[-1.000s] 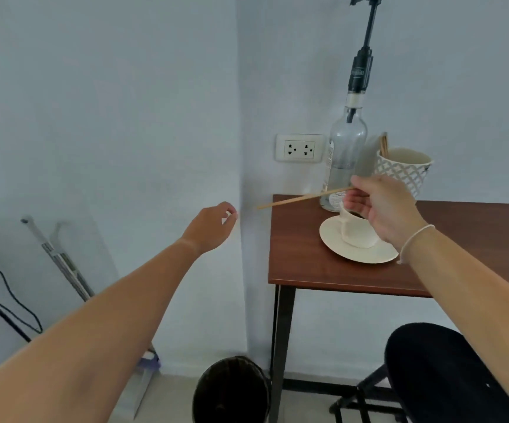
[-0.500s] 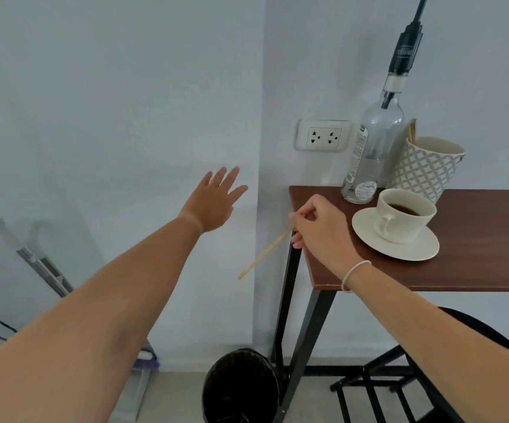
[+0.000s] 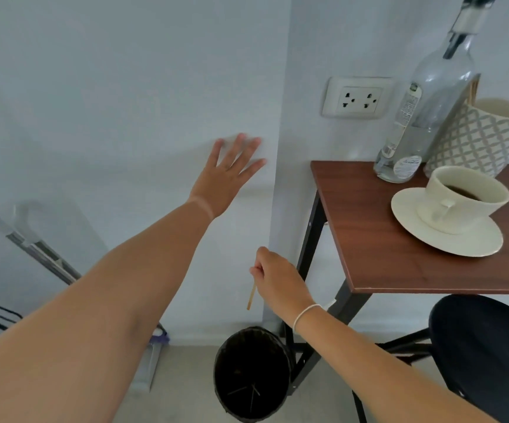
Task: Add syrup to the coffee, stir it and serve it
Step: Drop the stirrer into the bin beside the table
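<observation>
Head view: my right hand [image 3: 277,277] pinches a wooden stir stick [image 3: 251,297] at its upper end, the stick hanging down over the black waste bin [image 3: 251,372] on the floor beside the table leg. My left hand [image 3: 230,174] is empty, fingers spread wide toward the wall. The coffee cup [image 3: 460,198] sits on its saucer [image 3: 448,236] on the wooden table [image 3: 366,227], coffee dark inside; the syrup bottle [image 3: 424,111] stands just behind it beside a patterned holder [image 3: 479,138].

Judgement: stirring looks finished; I am discarding the stick. Next move calls for releasing it squarely above the bin, then taking the saucer level to serve.
</observation>
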Demonstrator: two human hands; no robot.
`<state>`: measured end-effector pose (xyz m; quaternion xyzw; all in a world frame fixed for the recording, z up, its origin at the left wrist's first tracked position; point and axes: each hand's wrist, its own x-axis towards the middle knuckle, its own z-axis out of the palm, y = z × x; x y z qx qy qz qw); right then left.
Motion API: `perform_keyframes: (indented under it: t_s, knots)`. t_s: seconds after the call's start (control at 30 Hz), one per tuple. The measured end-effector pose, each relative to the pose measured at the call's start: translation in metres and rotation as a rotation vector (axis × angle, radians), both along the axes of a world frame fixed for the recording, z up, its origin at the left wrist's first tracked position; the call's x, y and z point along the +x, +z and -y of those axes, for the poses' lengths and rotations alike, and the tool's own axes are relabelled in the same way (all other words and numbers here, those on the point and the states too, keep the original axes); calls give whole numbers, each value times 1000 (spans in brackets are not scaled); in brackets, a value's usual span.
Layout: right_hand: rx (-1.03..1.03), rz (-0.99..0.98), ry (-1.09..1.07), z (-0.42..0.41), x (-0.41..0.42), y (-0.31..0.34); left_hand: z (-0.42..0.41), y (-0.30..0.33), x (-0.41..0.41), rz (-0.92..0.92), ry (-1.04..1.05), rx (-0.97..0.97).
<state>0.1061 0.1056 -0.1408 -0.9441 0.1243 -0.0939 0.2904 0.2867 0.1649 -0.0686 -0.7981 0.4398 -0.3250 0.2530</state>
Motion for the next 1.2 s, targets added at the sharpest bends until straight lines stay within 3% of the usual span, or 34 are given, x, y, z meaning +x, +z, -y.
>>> perform_keyframes:
  t_s: [0.5, 1.2]
  knots:
    - [-53, -173, -34, 8, 22, -117, 5, -19, 16, 193, -107, -31]
    - [-76, -249, 32, 7, 10, -133, 5, -16, 14, 214, -119, -31]
